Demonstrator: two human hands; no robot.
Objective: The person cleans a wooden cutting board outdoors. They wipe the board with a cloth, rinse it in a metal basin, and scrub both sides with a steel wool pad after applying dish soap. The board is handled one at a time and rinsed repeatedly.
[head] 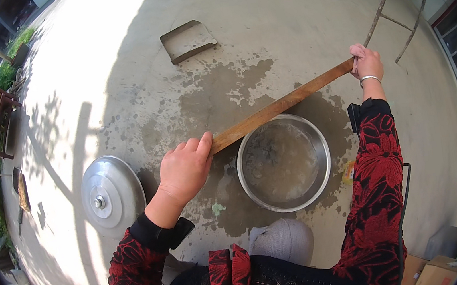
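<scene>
A long wooden slat [284,104] is held slantwise over the far rim of a steel basin [323,147] of murky water. My left hand [186,167] grips its near left end. At the far right end is my right hand [367,64], with a pinkish cloth [357,51] bunched between fingers and wood. A domed metal lid [112,194] with a knob lies on the ground left of my left hand. Beyond the slat, a shallow metal tray [188,42], open on one side, rests on the concrete.
Wet patches [214,97] spread over the concrete around the basin. A yellow-labelled container [348,172] is partly hidden by my right sleeve. A wooden ladder [382,10] stands at the upper right. Cardboard boxes [438,272] sit at the lower right, and a wooden chair [1,125] at the far left.
</scene>
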